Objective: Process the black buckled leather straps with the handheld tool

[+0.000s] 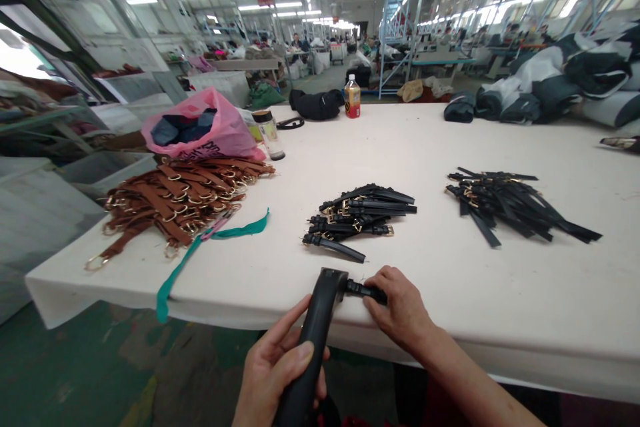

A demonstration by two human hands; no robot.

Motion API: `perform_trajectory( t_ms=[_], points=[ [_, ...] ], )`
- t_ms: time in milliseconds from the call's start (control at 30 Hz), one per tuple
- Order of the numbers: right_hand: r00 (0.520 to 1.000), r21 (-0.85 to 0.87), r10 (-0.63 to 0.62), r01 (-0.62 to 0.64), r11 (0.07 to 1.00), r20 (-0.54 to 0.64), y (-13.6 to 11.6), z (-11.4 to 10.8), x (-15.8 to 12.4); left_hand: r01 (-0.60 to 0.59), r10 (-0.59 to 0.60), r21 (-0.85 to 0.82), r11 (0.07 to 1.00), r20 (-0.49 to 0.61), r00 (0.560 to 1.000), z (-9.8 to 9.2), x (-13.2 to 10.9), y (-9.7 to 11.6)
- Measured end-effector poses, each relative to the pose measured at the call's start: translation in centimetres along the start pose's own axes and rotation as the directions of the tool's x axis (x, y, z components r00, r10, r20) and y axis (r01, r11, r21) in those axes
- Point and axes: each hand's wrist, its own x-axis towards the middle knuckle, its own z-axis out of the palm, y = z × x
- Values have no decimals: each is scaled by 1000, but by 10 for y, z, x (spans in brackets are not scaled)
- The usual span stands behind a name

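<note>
My left hand is wrapped round a black handheld tool shaped like a hair clipper, its head pointing up and away at the table's front edge. Between the thumb and fingers of my right hand is a short black buckle strap; its end meets or lies right beside the tool's head. Just beyond my hands lies a pile of black buckle straps with gold-coloured buckles. A second pile of black straps, with longer loose tails, lies farther right.
Brown straps with metal rings are heaped at the left, near a teal ribbon. Behind them stand a pink bag and a jar. A bottle and dark rolled bundles line the far side of the white-covered table.
</note>
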Motion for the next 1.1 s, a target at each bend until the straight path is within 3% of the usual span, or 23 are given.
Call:
perform_trajectory(
  t_ms=[367, 700, 967, 1100],
  points=[
    [1000, 47, 13, -13, 999, 3, 4, -1, 2, 16, -17, -22, 1000, -45, 999, -10, -19, -11],
    [1000, 32, 26, -26, 999, -1, 3, -2, 2, -40, 40, -7, 999, -12, 999, 1, 2, 0],
    [1000, 32, 23, -23, 999, 13, 5, -2, 2, -66, 64, -33, 997, -58, 996, -18, -5, 5],
    [1000, 35, 26, -27, 999, 15, 4, -2, 1, -48, 47, -72, 996, -19, 999, -20, -15, -4]
  ],
)
